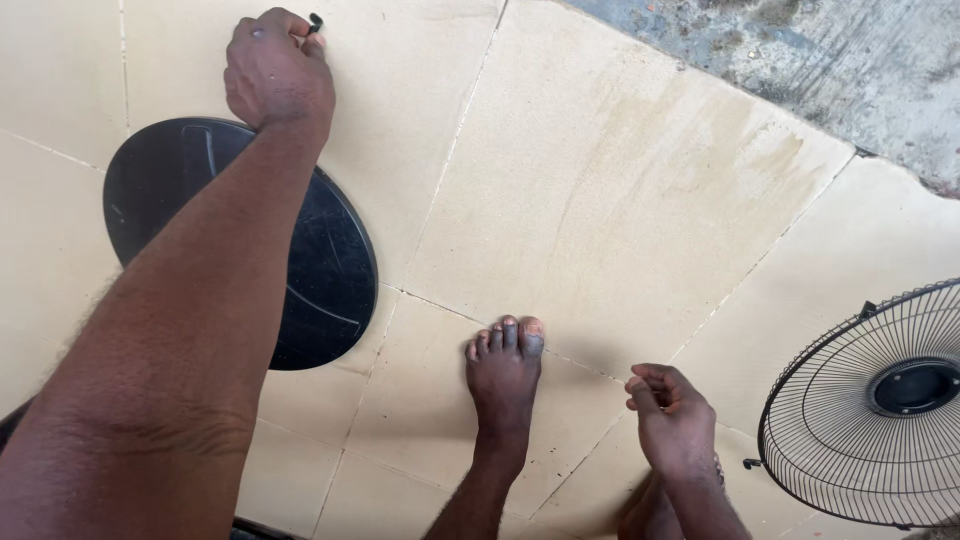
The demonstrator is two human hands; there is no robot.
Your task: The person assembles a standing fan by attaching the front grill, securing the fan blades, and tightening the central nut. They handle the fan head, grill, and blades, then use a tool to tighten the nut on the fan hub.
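My left hand [275, 70] reaches far out over the cream floor tiles [600, 200], its fingers closed on a small black part [315, 22] at the fingertips. Under my left forearm lies a round black disc [335, 270], flat on the floor. My right hand [672, 420] hangs low near my knee with its fingers loosely curled, holding nothing. My bare foot [503, 375] rests on the tiles just left of it.
A black wire fan grille [830, 440] with a round hub lies at the lower right edge. Rough grey concrete [830, 60] borders the tiles at the top right.
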